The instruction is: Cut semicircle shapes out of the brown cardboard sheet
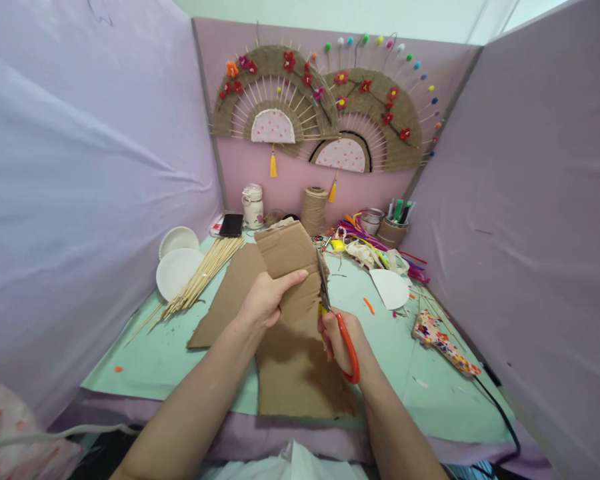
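Note:
My left hand point(266, 299) grips a brown piece of cardboard point(290, 252), thumb on top, raised above the table. In my right hand point(341, 333) is a pair of scissors point(351, 350) with red-orange handles. Their blades point(323, 280) point away from me, along the right edge of the held cardboard. Under my hands lies a larger cardboard sheet point(300, 390), and another cardboard piece point(225, 300) rests to the left, partly behind my left forearm. The fingers of my left hand beneath the cardboard are hidden.
Bamboo sticks point(203, 273) and white paper plates point(175, 275) lie left. At the back stand a bottle point(253, 207) and a twine spool point(314, 210). To the right are a white half-disc point(390, 289) and a corded glue gun point(443, 343). Two decorated fans point(285, 63) hang behind.

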The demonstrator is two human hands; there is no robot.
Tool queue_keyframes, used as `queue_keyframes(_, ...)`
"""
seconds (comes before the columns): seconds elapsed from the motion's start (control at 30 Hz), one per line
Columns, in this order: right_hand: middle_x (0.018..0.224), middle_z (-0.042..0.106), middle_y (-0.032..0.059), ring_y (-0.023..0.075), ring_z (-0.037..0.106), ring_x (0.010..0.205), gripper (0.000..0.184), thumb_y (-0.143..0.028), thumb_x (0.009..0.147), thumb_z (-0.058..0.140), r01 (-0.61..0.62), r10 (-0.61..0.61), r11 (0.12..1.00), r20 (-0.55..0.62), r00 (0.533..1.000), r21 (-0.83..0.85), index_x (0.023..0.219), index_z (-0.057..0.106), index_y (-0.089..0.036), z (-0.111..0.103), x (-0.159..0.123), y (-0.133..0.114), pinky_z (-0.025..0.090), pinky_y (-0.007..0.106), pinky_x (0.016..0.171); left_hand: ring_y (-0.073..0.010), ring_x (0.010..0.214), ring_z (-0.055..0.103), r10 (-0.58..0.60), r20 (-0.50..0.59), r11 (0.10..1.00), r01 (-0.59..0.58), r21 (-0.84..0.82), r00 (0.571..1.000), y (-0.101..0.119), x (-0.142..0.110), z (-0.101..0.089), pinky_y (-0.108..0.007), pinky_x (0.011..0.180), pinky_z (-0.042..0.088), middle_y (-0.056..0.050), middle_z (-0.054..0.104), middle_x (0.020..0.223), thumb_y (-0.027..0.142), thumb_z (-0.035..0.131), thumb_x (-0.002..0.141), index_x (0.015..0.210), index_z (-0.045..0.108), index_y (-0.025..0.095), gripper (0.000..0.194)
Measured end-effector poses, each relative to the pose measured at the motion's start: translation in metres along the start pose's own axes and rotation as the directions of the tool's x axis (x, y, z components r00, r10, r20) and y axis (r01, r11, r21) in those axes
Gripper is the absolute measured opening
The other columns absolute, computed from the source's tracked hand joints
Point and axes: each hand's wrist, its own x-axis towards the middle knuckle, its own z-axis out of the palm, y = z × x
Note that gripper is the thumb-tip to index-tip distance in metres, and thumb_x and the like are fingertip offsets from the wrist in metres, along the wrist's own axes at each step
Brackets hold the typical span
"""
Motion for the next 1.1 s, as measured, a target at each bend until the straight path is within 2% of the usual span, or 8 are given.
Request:
queue_keyframes(0.2,0.042,0.039,-0.0038,0.0114,0.040,0.035,0.055,-0.072,0.082,0.038,0.015,-0.017,0.999,-0.046,0.999,-0.032,0.060,0.042,-0.022,0.000,0.000,-0.002,0.032,0.024,0.035,-0.0220,0.080,0.067,-0.020,0.005,1.000,0.019,0.012,1.000,0.004,0.004,0.000,-0.035,0.074,0.054,-0.009,0.073,0.094,0.023,0.084,0.055,0.094,0.070,0.014,0.042)
queue_keyframes(0.37,0.044,0.038,-0.0035,0.0111,0.039,0.038,0.056,-0.072,0.082,0.040,0.024,-0.030,0.996,-0.063,0.998,-0.088,0.059,0.041,-0.022,0.000,0.003,0.003,0.030,0.023,0.037,-0.0216,0.078,0.068,-0.013,0.010,0.999,0.014,-0.053,1.000,0.008,0.014,0.000,-0.035,0.076,0.054,-0.009,0.073,0.090,0.028,0.083,0.059,0.092,0.070,0.014,0.039)
queue_keyframes(0.57,0.056,0.043,-0.0021,0.0120,0.042,0.048,0.066,-0.082,0.077,0.032,0.143,-0.143,0.989,0.017,0.990,-0.033,0.075,0.051,-0.019,0.000,0.007,0.006,0.036,0.024,0.044,-0.0231,0.080,0.068,0.002,0.044,1.000,-0.003,0.027,0.999,0.016,0.014,-0.003,-0.036,0.075,0.054,-0.011,0.073,0.094,0.028,0.084,0.058,0.096,0.070,0.014,0.043)
queue_keyframes(0.7,0.064,0.046,-0.0005,0.0138,0.045,0.055,0.069,-0.083,0.079,0.025,0.205,-0.203,0.979,0.070,0.977,-0.010,0.085,0.050,-0.018,-0.001,0.009,0.002,0.041,0.027,0.053,-0.0251,0.080,0.068,-0.028,0.054,0.994,0.023,0.104,0.998,0.018,0.011,-0.003,-0.039,0.074,0.054,-0.012,0.073,0.094,0.031,0.085,0.057,0.101,0.069,0.014,0.049)
queue_keyframes(0.93,0.074,0.054,0.0038,0.0168,0.048,0.063,0.068,-0.079,0.082,0.021,0.270,-0.263,0.954,0.066,0.963,-0.130,0.090,0.051,-0.019,-0.007,0.011,-0.004,0.041,0.029,0.060,-0.0239,0.079,0.068,-0.022,0.077,0.995,0.014,0.102,0.997,0.014,0.013,-0.001,-0.038,0.073,0.055,-0.010,0.073,0.092,0.030,0.083,0.059,0.100,0.069,0.015,0.045)
queue_keyframes(1.1,0.069,0.053,0.0032,0.0170,0.048,0.061,0.070,-0.083,0.079,0.019,0.271,-0.263,0.948,0.072,0.962,-0.166,0.086,0.049,-0.019,-0.007,0.010,-0.009,0.040,0.028,0.056,-0.0241,0.080,0.068,-0.038,0.057,0.995,0.032,0.098,0.998,0.013,0.012,0.001,-0.038,0.073,0.055,-0.011,0.073,0.094,0.030,0.084,0.058,0.098,0.069,0.014,0.046)
